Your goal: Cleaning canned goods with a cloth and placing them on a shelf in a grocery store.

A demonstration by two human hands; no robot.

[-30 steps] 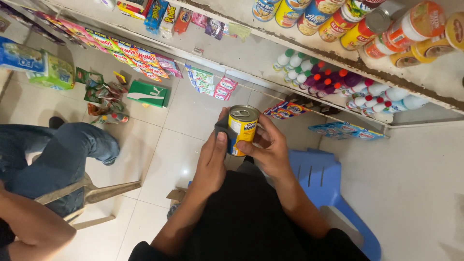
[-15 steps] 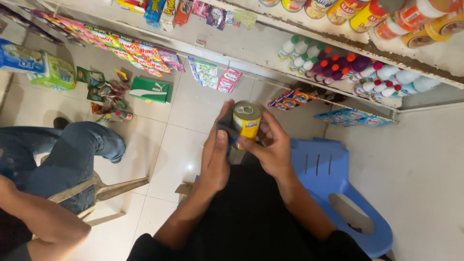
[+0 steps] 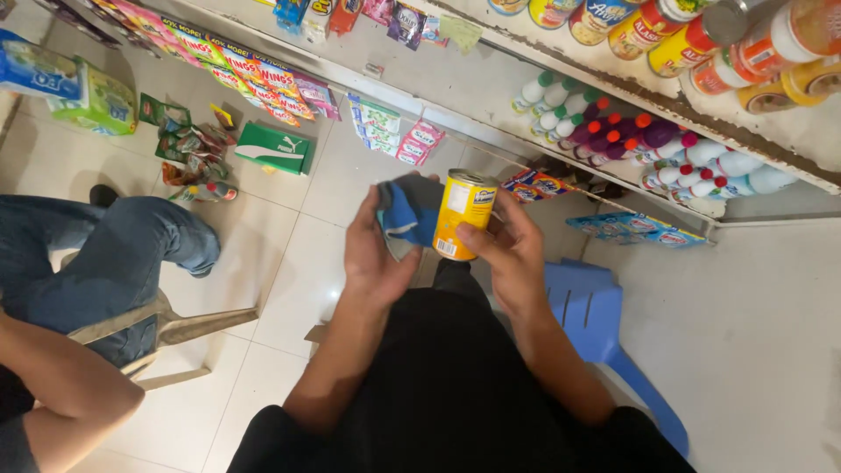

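Yellow can and blue cloth, held over the shop floor

The right hand (image 3: 517,254) has its grip closed round an upright yellow cylindrical tin can (image 3: 462,215), lid sealed so no idea what's inside. The left hand (image 3: 375,254) clutches a crumpled blue cloth (image 3: 407,210) touching the can at its 9 o'clock. Up at 1 o'clock, a shelf (image 3: 613,96) holds red and yellow canisters (image 3: 701,39); white bottles with coloured caps (image 3: 648,149) sit below. A green flat box (image 3: 273,147) lies on the floor at 10 o'clock.
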